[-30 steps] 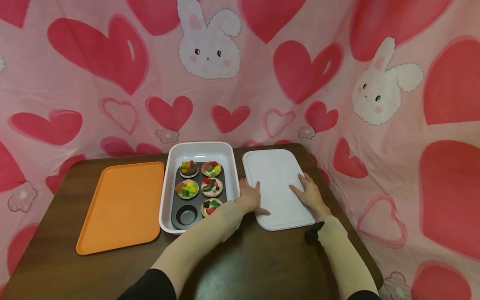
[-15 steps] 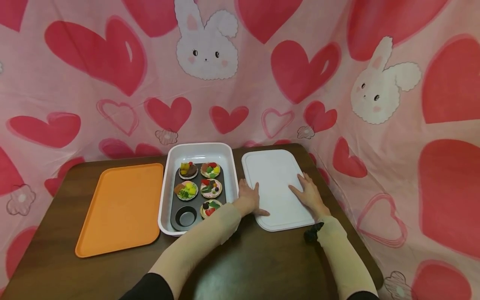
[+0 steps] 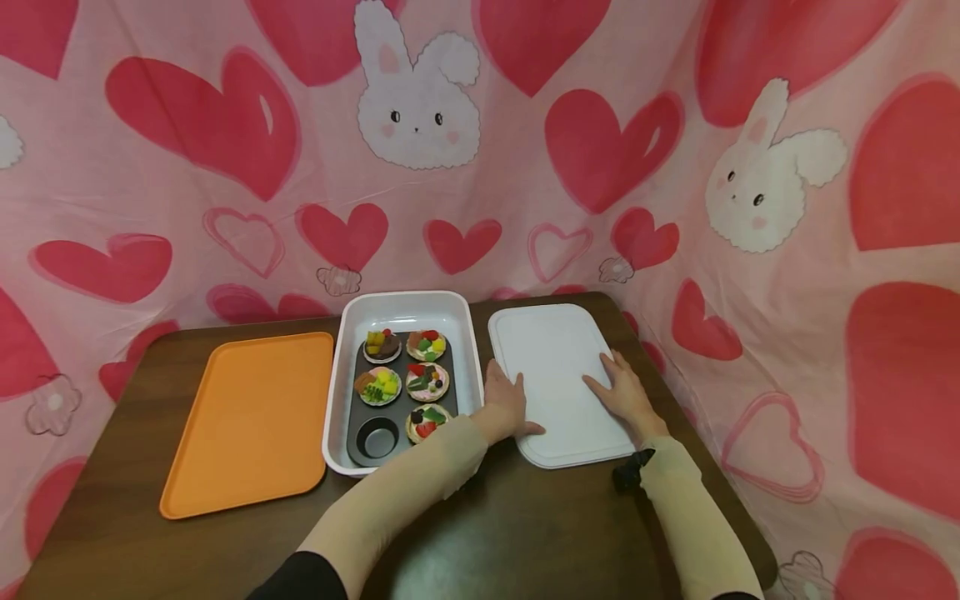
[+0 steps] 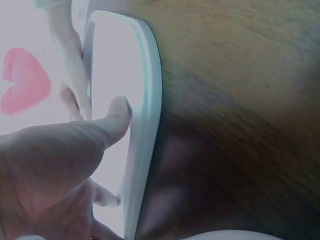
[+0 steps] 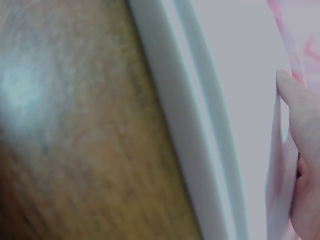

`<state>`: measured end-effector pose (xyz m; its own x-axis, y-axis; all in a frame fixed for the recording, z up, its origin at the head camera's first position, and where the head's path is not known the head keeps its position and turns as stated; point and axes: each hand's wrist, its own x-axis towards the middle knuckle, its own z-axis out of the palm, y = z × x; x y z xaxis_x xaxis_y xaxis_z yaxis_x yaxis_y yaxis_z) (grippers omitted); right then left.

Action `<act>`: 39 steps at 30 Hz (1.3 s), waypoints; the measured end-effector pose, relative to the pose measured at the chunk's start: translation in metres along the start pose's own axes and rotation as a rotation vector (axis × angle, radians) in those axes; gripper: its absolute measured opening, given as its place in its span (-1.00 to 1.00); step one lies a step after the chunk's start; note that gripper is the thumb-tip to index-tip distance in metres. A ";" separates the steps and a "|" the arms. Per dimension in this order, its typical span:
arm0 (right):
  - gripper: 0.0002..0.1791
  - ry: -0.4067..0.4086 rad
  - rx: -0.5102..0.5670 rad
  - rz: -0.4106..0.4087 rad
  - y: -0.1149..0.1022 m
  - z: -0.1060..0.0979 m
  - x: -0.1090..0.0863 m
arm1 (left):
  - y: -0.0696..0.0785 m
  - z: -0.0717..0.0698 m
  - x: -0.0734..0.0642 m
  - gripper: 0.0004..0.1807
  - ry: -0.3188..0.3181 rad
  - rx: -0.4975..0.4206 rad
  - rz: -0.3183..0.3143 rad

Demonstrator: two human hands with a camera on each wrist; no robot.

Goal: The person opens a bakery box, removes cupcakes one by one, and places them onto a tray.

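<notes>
A white flat lid-like panel with rounded corners and a raised rim (image 3: 558,375) lies on the table at the right; whether it is a lid or a board I cannot tell. My left hand (image 3: 505,405) rests at its left edge, thumb stretched over the top face. Along the right edge lies my right hand (image 3: 626,397), fingers extended and thumb on the top surface. Both thumbs also show on the panel in the wrist views, with the left thumb (image 4: 117,117) lying near the grooved rim. The right fingers are partly hidden behind the edge in the right wrist view.
Left of the panel stands a white tub (image 3: 335,392) holding a dark muffin pan (image 3: 372,408) with several toy fruit tarts and one bare cup. An orange tray (image 3: 251,421) lies at the far left of the brown table (image 3: 517,542). A heart-print curtain (image 3: 465,192) hangs close behind.
The view has shifted slightly, placing everything a little lower and to the right in the picture. Both hands keep their places on the white panel.
</notes>
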<state>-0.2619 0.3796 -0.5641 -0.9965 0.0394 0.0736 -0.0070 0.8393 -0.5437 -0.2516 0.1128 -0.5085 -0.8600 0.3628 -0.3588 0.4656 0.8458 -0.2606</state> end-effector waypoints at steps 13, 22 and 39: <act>0.01 -0.051 -0.088 -0.097 -0.020 -0.002 -0.003 | -0.035 -0.010 -0.011 -0.04 0.253 -0.204 0.162; 0.11 -0.070 -0.057 -0.151 -0.051 0.003 -0.012 | -0.070 -0.004 -0.032 -0.06 0.296 -0.366 0.243; 0.17 -0.137 -0.064 -0.324 -0.127 0.032 -0.038 | -0.175 0.041 -0.047 0.05 0.428 -0.703 0.162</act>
<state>-0.2257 0.2546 -0.5246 -0.9453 -0.3040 0.1186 -0.3238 0.8285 -0.4569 -0.2839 -0.0681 -0.4832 -0.8646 0.4983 0.0644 0.4736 0.7655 0.4355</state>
